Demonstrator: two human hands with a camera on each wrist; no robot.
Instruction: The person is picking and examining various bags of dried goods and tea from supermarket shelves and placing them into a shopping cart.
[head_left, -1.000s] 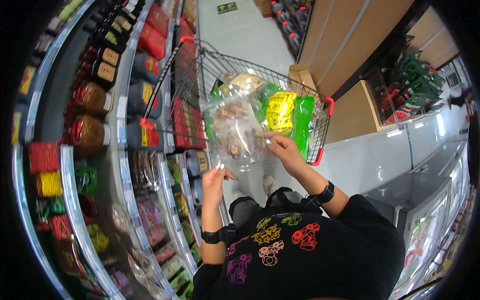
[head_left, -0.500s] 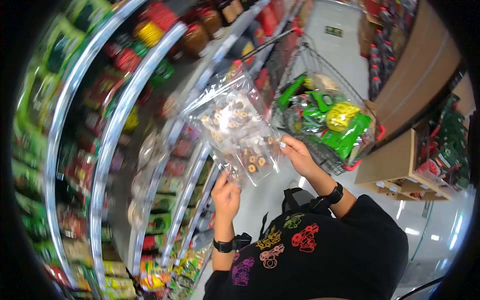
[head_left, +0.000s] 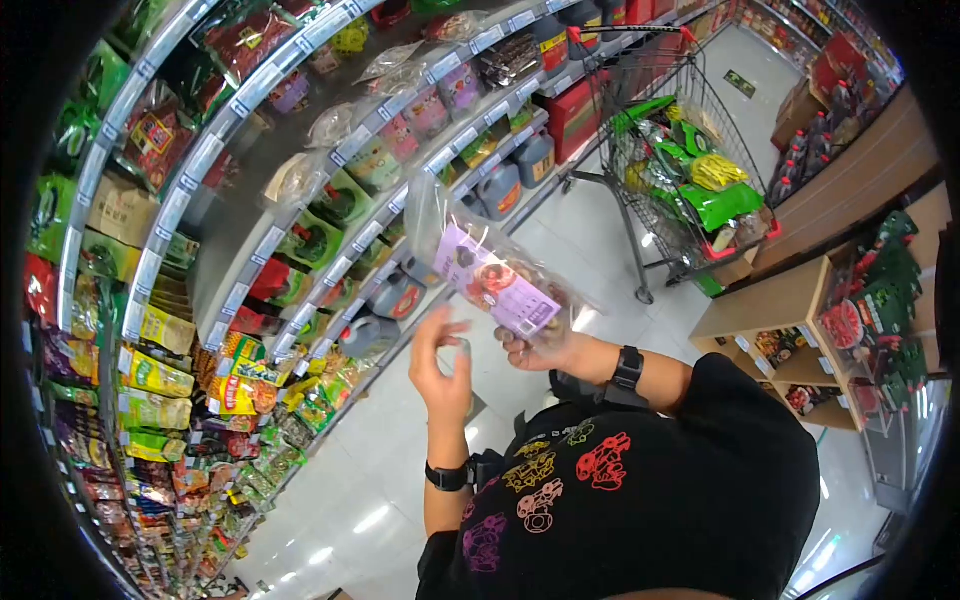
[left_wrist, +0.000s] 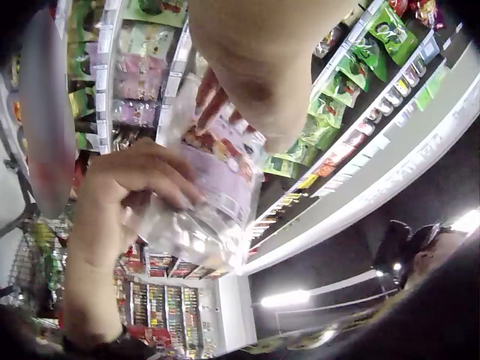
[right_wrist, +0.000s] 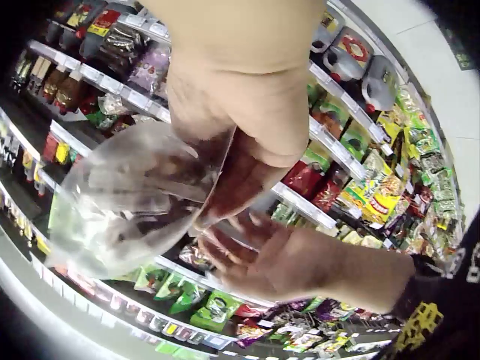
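A clear plastic bag with a purple label and a red food picture is held tilted in front of the body, label side up in the head view. My right hand grips its lower edge, fingers curled underneath. To the left, my left hand hovers near the bag with relaxed, spread fingers and holds nothing. In the right wrist view the bag shows its clear side with darker pieces inside, and the left hand is just beside its edge.
A wire shopping cart stands ahead to the right, holding green and yellow packages. Long shelves of packets and jugs run along the left. A wooden display stand is at the right.
The bag has turned over, from its clear side with ring-shaped pieces to the purple label. The left hand has let go of it. The view has swung left, away from the cart.
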